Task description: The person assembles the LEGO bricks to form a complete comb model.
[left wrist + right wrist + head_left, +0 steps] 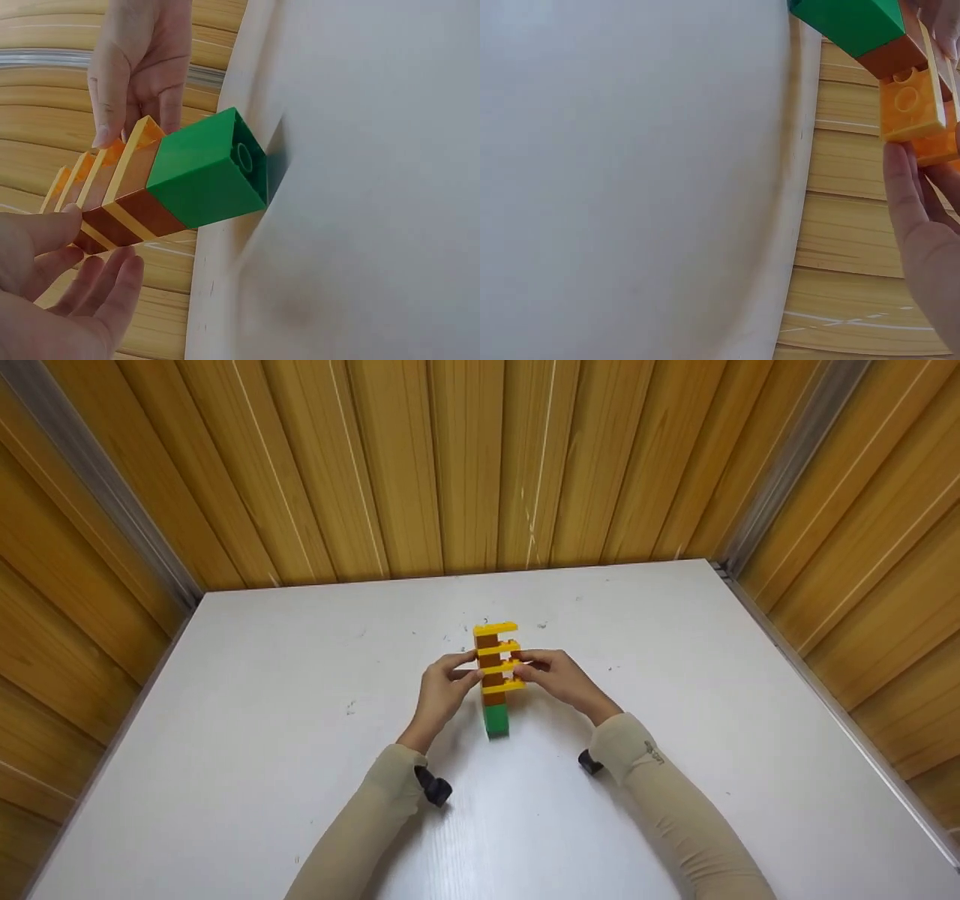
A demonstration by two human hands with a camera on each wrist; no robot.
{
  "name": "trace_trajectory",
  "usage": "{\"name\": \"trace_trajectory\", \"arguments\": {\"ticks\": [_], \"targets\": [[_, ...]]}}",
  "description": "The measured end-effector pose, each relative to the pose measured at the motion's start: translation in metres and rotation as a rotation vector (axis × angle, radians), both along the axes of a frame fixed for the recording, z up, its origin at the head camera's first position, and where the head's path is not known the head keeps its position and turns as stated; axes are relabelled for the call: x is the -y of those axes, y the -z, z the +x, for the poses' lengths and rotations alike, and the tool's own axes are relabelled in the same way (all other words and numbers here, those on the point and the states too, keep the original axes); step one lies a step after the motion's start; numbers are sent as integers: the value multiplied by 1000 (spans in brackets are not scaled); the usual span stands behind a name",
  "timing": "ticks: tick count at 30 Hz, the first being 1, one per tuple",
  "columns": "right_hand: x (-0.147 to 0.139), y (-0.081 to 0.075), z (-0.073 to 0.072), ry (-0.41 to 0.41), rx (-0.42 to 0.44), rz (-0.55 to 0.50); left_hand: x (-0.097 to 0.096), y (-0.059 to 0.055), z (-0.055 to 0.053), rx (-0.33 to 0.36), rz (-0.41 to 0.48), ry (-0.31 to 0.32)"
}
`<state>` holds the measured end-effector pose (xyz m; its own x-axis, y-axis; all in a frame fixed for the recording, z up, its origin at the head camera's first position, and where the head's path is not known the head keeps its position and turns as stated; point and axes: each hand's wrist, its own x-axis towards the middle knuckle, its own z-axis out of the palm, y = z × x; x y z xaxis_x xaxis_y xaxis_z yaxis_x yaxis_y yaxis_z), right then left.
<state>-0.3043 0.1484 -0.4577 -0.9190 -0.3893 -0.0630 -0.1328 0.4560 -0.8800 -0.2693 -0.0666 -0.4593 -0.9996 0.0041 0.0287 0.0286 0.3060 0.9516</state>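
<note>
A tower of toy building bricks (491, 699) stands upright between the hands: a green brick (199, 171) at the bottom, orange-brown bricks above, and several yellow plates (913, 109) jutting out to the right like steps. The green brick's hollow underside shows in the left wrist view, tipped up from the white table. My left hand (441, 690) pinches the tower's left side between thumb and index finger, the other fingers loosely bent. From the right, my right hand (561, 679) grips the outer ends of the middle yellow plates with thumb and fingertips.
The white table (262, 720) reaches back to a wood-patterned panel wall (465, 465), with similar panels on both sides. Small dark marks dot its surface. Black wrist cameras (435, 787) sit under both sleeves.
</note>
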Motion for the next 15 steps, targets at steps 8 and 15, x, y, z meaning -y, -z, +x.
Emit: {"name": "trace_trajectory", "arguments": {"ticks": [8, 15], "targets": [[1, -3, -18, 9, 89, -20, -6, 7, -20, 73, 43, -51], [8, 6, -31, 5, 95, -2, -6, 20, -31, 74, -5, -47]]}}
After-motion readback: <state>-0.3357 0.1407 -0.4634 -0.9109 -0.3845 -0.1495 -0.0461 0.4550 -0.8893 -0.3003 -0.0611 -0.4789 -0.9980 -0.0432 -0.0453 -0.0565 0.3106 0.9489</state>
